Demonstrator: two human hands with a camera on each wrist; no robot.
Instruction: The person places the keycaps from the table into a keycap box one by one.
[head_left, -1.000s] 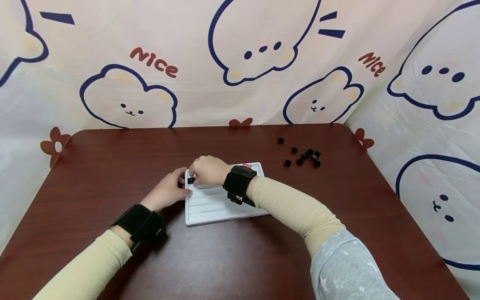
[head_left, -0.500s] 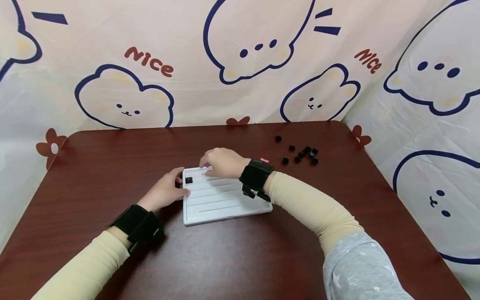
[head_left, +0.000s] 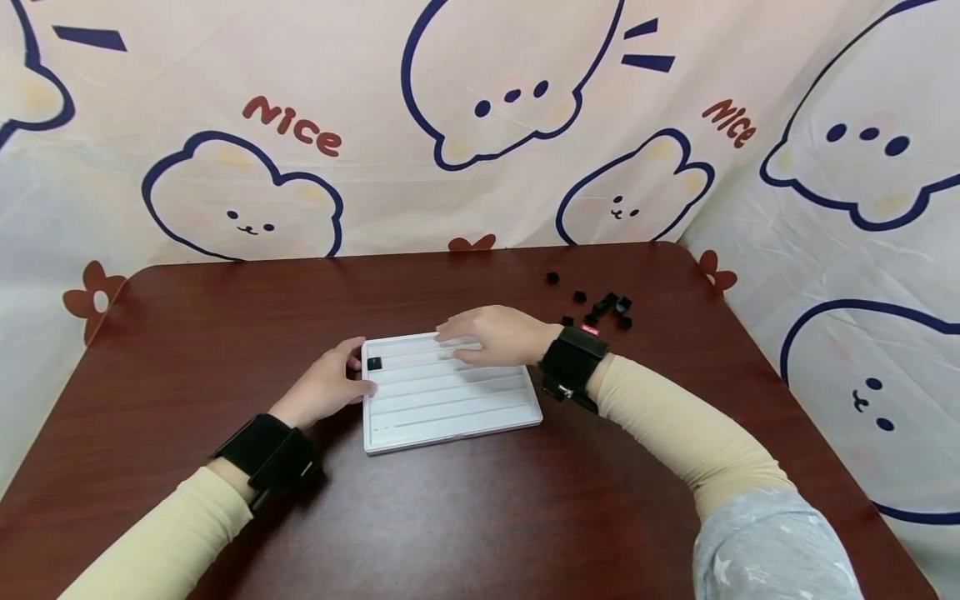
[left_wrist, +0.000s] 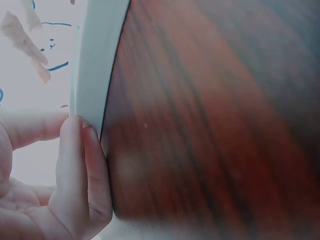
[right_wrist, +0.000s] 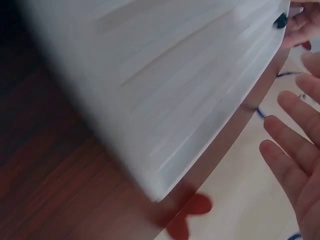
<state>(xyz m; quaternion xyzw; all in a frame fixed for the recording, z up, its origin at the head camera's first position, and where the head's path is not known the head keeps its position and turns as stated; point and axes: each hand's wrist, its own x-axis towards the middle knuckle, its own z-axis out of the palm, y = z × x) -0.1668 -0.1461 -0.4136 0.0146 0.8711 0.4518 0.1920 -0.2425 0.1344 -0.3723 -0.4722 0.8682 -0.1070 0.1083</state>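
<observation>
A white ridged tray (head_left: 442, 408) lies on the table, its long grooves running left to right. One small black cube (head_left: 374, 363) sits in a groove near the far left corner. My left hand (head_left: 322, 387) grips the tray's left edge, thumb at the rim and fingers along the outer side, as the left wrist view (left_wrist: 75, 170) also shows at close range. Over the tray's far right part hovers my right hand (head_left: 502, 335), fingers spread and holding nothing. The right wrist view shows those straight, parted fingers (right_wrist: 290, 145) beside the tray.
Several loose black cubes (head_left: 603, 304) lie scattered at the back right of the brown table (head_left: 465, 517); my right wrist strap (head_left: 573, 362) overlaps the nearest ones. A patterned cloth (head_left: 405, 200) hangs behind the table and along its sides.
My right hand has drawn away from the black cube at the tray's left and moved right across the tray, fingers opening. The cube stays in its groove. My left hand keeps its hold.
</observation>
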